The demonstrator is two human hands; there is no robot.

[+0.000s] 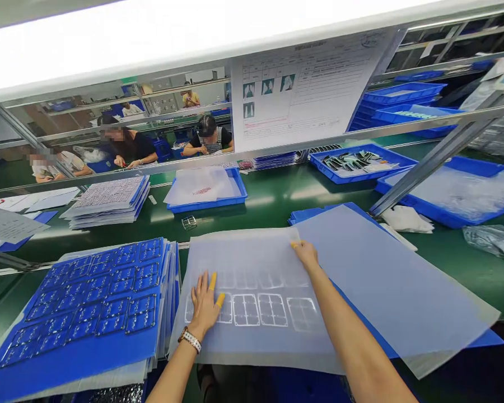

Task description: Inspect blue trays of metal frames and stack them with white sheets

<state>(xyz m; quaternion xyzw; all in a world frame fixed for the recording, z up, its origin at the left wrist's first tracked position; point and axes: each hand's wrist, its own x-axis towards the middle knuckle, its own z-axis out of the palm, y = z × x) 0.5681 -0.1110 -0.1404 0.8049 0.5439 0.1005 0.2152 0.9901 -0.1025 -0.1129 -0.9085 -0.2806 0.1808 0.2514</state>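
- The left grip [204, 305] is held wide, its fingers spread and pressed flat on a frosted film sheet [252, 341]. Two of its fingertips [212, 281] are capped in yellow cots, and a wristwatch [190, 339] is worn on that wrist.
- The right grip [306, 254] is narrowed at the upper edge of the frosted film sheet, with a yellow-capped fingertip [294, 244] touching it. Whether that edge is pinched cannot be told.
- Rows of metal frames [246, 309] are seen through the film, just beyond the left grip's fingertips.
- A second translucent sheet [386, 280] is laid just right of the right grip, over blue sheets [487, 338].
- A stack of blue sheets with metal frames [84, 302] is placed just left of the left grip.
- Both stacks are carried on a green tabletop [441, 268], and a strip of it is seen beyond the film, where a small clear part [189, 223] lies.
- Farther off are a stack of printed sheets [109, 201] and blue trays [205, 193], [361, 162], [453, 193].
- A white cloth [405, 219] lies to the right, near a plastic bag [491, 240].
- Above, a printed instruction sheet [306, 95] is hung from a metal shelf [432, 159] beneath a lamp [109, 45]. Co-workers [208, 137] are seated beyond it.
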